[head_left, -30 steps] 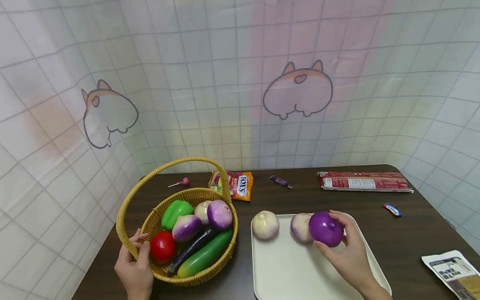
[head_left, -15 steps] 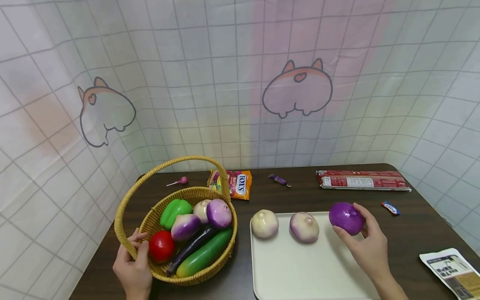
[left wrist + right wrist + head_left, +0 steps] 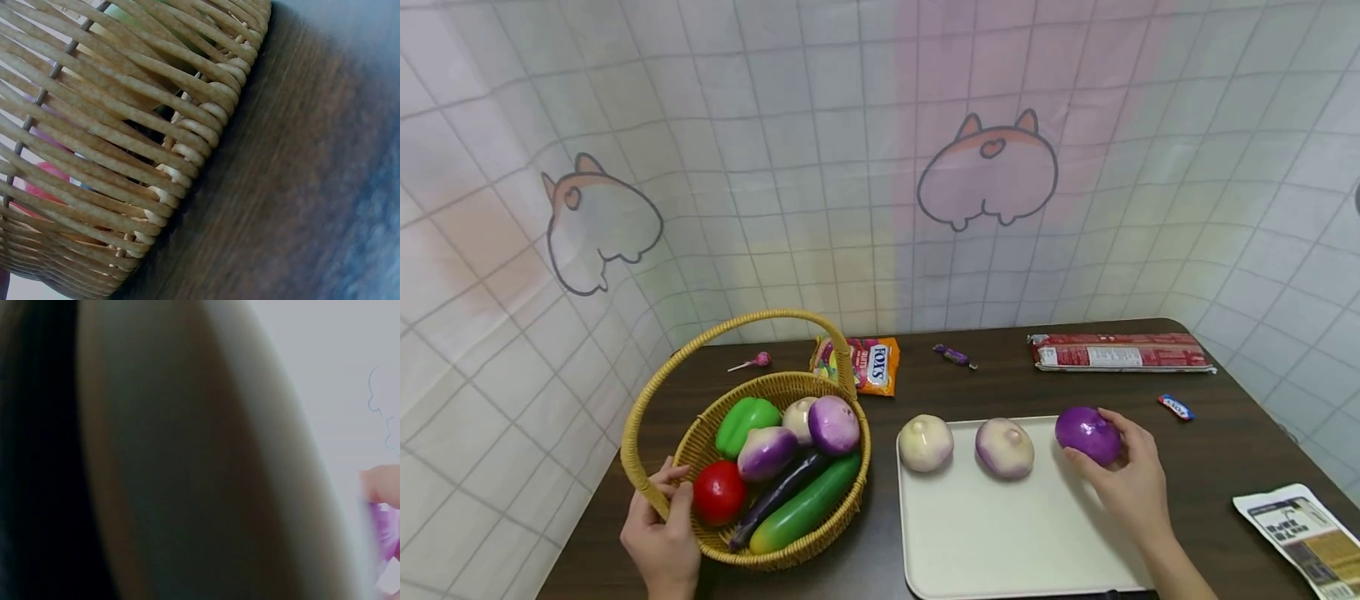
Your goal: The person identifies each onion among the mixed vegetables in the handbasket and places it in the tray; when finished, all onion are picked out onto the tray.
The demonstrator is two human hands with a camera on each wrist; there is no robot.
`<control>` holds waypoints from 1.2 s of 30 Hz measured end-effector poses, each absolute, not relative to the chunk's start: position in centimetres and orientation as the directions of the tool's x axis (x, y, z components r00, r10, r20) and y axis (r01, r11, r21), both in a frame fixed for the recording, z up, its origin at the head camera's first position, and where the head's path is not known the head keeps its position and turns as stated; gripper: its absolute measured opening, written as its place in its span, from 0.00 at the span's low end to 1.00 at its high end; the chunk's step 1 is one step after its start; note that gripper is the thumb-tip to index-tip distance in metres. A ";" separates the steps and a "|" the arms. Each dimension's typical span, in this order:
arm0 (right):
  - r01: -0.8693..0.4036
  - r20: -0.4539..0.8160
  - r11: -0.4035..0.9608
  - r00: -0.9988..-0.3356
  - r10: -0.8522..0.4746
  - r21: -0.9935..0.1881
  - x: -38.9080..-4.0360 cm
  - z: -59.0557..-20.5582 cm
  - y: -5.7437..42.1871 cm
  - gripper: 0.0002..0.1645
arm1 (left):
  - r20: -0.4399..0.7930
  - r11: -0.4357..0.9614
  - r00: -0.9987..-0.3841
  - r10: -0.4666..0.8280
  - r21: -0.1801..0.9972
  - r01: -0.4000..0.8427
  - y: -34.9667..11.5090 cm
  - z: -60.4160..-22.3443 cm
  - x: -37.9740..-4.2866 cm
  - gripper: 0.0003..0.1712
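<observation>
With its thumb and fingers my left hand (image 3: 662, 529) grips the left side of a wicker basket (image 3: 854, 510), where the handle meets the rim. Inside lie a green bell pepper (image 3: 747, 423), a red tomato (image 3: 718, 493), a dark eggplant (image 3: 778, 498), a green cucumber (image 3: 808, 504) and several purple-and-white turnips (image 3: 767, 452). My right hand (image 3: 1131, 479) holds a purple onion (image 3: 1086, 435) at the far right corner of a white tray (image 3: 1000, 533); whether it touches the tray I cannot tell. A whitish turnip (image 3: 926, 443) and a purple-tinged turnip (image 3: 1004, 448) sit along the tray's far edge.
Behind the basket lie a lollipop (image 3: 762, 359) and a Fox's candy bag (image 3: 874, 367). A purple wrapped candy (image 3: 955, 357), a long red packet (image 3: 1120, 353), a small candy (image 3: 1176, 407) and a pouch (image 3: 1300, 533) lie around the tray. A gridded curtain (image 3: 820, 208) closes the back.
My right hand has carried the purple onion rightward, away from the purple-tinged turnip, to the tray's far right corner. The left hand stays on the basket.
</observation>
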State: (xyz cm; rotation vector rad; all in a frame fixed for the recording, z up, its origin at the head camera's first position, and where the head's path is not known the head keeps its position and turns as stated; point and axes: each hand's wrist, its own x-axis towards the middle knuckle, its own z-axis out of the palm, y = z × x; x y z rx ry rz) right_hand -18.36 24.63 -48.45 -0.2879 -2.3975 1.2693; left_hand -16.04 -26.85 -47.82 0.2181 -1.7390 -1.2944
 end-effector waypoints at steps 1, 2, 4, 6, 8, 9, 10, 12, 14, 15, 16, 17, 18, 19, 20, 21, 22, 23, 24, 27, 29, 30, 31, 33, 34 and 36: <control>-0.015 0.267 0.573 -0.895 0.359 -0.820 -18.4 -48.4 24.6 0.45 | 0.563 0.430 -0.556 -0.612 0.826 0.364 -26.9 -47.8 -16.0 0.10; -0.019 0.273 0.581 -0.895 0.353 -0.814 -18.5 -48.5 24.5 0.45 | 0.564 0.430 -0.556 -0.611 0.826 0.366 -26.9 -47.8 -16.0 0.10; -0.018 0.273 0.597 -0.900 0.339 -0.802 -18.5 -48.5 24.5 0.45 | 0.567 0.432 -0.558 -0.607 0.824 0.368 -26.9 -47.7 -16.0 0.10; -0.017 0.267 0.609 -0.908 0.323 -0.793 -18.5 -48.6 24.4 0.45 | 0.568 0.434 -0.560 -0.603 0.823 0.367 -26.9 -47.6 -16.0 0.10; -0.022 0.265 0.618 -0.915 0.304 -0.786 -18.5 -48.6 24.3 0.45 | 0.569 0.437 -0.561 -0.601 0.822 0.365 -27.0 -47.5 -15.9 0.10; -0.026 0.263 0.622 -0.919 0.294 -0.782 -18.4 -48.6 24.3 0.45 | 0.570 0.438 -0.561 -0.600 0.821 0.365 -27.0 -47.5 -15.9 0.10; -0.030 0.264 0.627 -0.922 0.284 -0.779 -18.4 -48.5 24.3 0.45 | 0.571 0.439 -0.561 -0.599 0.820 0.366 -27.0 -47.4 -15.9 0.10; -0.046 0.270 0.628 -0.925 0.267 -0.777 -18.4 -48.5 24.2 0.45 | 0.575 0.442 -0.560 -0.596 0.817 0.369 -27.0 -47.3 -15.9 0.10; -0.059 0.274 0.624 -0.928 0.254 -0.779 -18.4 -48.5 24.2 0.45 | 0.580 0.445 -0.559 -0.592 0.814 0.373 -27.0 -47.2 -15.8 0.10; -0.064 0.275 0.620 -0.928 0.250 -0.782 -18.4 -48.5 24.1 0.45 | 0.582 0.446 -0.559 -0.591 0.813 0.375 -27.0 -47.2 -15.8 0.10; -0.064 0.272 0.617 -0.930 0.249 -0.785 -18.4 -48.5 24.1 0.46 | 0.582 0.445 -0.560 -0.590 0.813 0.375 -27.0 -47.2 -15.8 0.10; -0.061 0.266 0.612 -0.931 0.250 -0.789 -18.3 -48.6 24.1 0.46 | 0.582 0.446 -0.561 -0.589 0.813 0.375 -27.0 -47.2 -15.8 0.10; -0.057 0.261 0.607 -0.932 0.253 -0.792 -18.3 -48.6 24.1 0.47 | 0.581 0.445 -0.562 -0.588 0.813 0.376 -27.0 -47.2 -15.7 0.10; -0.054 0.254 0.602 -0.933 0.253 -0.797 -18.3 -48.6 24.0 0.48 | 0.580 0.445 -0.564 -0.588 0.814 0.374 -27.1 -47.3 -15.7 0.10; -0.051 0.249 0.599 -0.935 0.253 -0.799 -18.2 -48.6 24.0 0.48 | 0.579 0.444 -0.565 -0.589 0.815 0.373 -27.1 -47.3 -15.7 0.10; -0.051 0.248 0.597 -0.935 0.252 -0.800 -18.2 -48.6 24.0 0.49 | 0.576 0.442 -0.566 -0.590 0.817 0.371 -27.1 -47.3 -15.7 0.10; -0.053 0.248 0.597 -0.936 0.249 -0.801 -18.2 -48.7 24.0 0.49 | 0.575 0.441 -0.566 -0.590 0.817 0.371 -27.1 -47.4 -15.7 0.09; -0.058 0.252 0.595 -0.936 0.248 -0.802 -18.2 -48.7 23.9 0.49 | 0.575 0.440 -0.567 -0.590 0.817 0.372 -27.1 -47.4 -15.7 0.09; -0.068 0.257 0.590 -0.935 0.243 -0.804 -18.2 -48.7 23.9 0.49 | 0.576 0.438 -0.565 -0.590 0.817 0.375 -27.1 -47.4 -15.6 0.09; -0.103 0.282 0.578 -0.932 0.229 -0.809 -18.4 -48.8 24.0 0.48 | 0.586 0.432 -0.560 -0.586 0.811 0.395 -27.1 -47.4 -15.7 0.09; -0.112 0.290 0.570 -0.928 0.232 -0.814 -18.5 -48.9 24.1 0.47 | 0.590 0.427 -0.558 -0.584 0.808 0.406 -27.1 -47.4 -15.7 0.09; -0.116 0.294 0.568 -0.927 0.233 -0.815 -18.5 -48.9 24.1 0.47 | 0.591 0.425 -0.558 -0.583 0.807 0.410 -27.1 -47.5 -15.8 0.09; -0.114 0.296 0.569 -0.925 0.239 -0.815 -18.6 -49.0 24.2 0.47 | 0.591 0.423 -0.558 -0.582 0.806 0.414 -27.1 -47.5 -15.8 0.09; -0.108 0.297 0.564 -0.921 0.254 -0.819 -18.6 -48.9 24.2 0.45 | 0.591 0.419 -0.558 -0.583 0.807 0.417 -27.1 -47.6 -15.9 0.09; -0.105 0.296 0.561 -0.919 0.261 -0.821 -18.6 -48.8 24.2 0.44 | 0.590 0.418 -0.558 -0.583 0.807 0.417 -27.0 -47.6 -15.9 0.09; -0.108 0.303 0.560 -0.914 0.268 -0.822 -18.5 -48.7 24.1 0.41 | 0.591 0.417 -0.556 -0.585 0.807 0.419 -27.0 -47.6 -15.9 0.09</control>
